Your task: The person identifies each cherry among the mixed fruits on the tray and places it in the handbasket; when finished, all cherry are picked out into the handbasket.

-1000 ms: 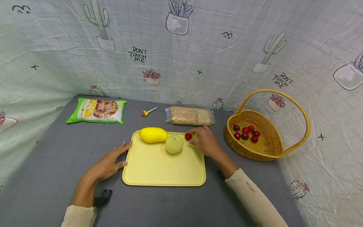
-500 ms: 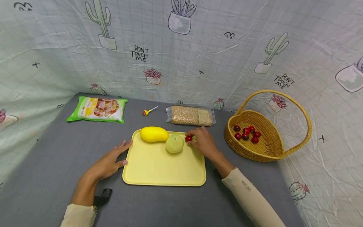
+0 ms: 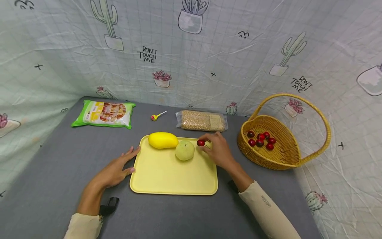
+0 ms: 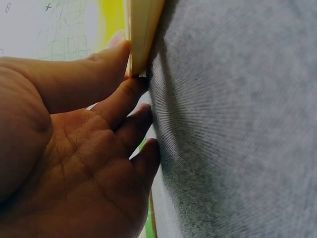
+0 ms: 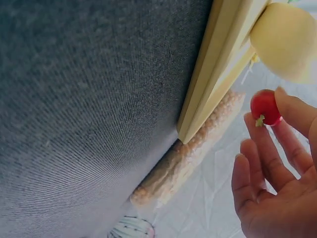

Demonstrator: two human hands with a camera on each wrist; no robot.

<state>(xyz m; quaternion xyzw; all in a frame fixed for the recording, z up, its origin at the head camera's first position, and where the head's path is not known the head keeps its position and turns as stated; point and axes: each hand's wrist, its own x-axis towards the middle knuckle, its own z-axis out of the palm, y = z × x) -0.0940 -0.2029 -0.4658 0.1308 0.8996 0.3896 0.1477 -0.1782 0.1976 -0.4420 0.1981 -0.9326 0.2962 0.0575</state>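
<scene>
My right hand (image 3: pixel 219 150) pinches a dark red cherry (image 5: pixel 264 107) between thumb and fingers. It is above the back right part of a yellow tray (image 3: pixel 173 181), and a short green stem end shows on the cherry in the right wrist view. A pale green round fruit (image 3: pixel 185 150) sits on the tray just left of this hand. Beside it, at the back left, lies a yellow mango (image 3: pixel 163 140). My left hand (image 3: pixel 114 171) rests at the tray's left edge with fingers extended; in the left wrist view, its thumb and index finger (image 4: pixel 121 101) touch the tray rim.
A wicker basket (image 3: pixel 293 159) with a tall handle and several cherries (image 3: pixel 260 143) stands at the right. Behind the tray lie a green-edged food bag (image 3: pixel 104 114), a lollipop (image 3: pixel 154 117) and a clear pack of grains (image 3: pixel 197 120). A patterned cloth (image 3: pixel 119 73) hangs behind.
The right hand dips slightly with the cherry, then rises a little, and more of the cherry shows now. The left hand stays at the tray's edge.
</scene>
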